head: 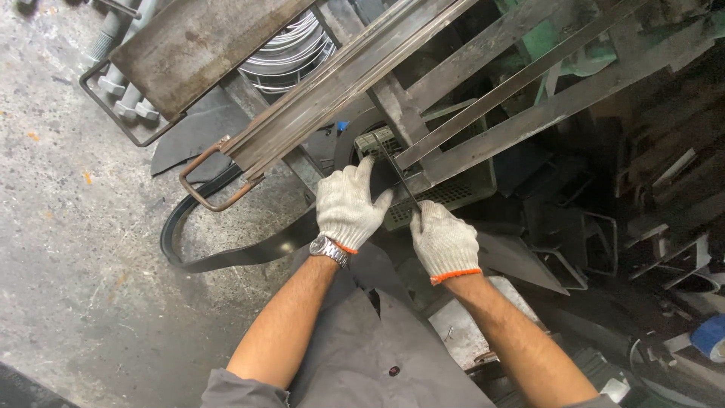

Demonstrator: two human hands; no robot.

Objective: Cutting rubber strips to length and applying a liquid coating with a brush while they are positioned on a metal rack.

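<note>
Both my hands wear white knit gloves with orange cuffs. My left hand (pixel 347 208) grips the upper part of a thin dark flat metal strip (pixel 398 175) that slants down to the right. A wristwatch sits on that wrist. My right hand (pixel 444 242) pinches the strip's lower end. The strip lies in front of a green plastic crate (pixel 464 190) and under a bundle of long steel bars (pixel 340 83).
A steel frame of angled bars (pixel 529 98) crosses the upper right. A coil of wire (pixel 291 53) and large bolts (pixel 121 83) lie at the top left. A black curved band (pixel 219 253) rests on the concrete floor (pixel 68 249). Metal scraps (pixel 649 227) crowd the right.
</note>
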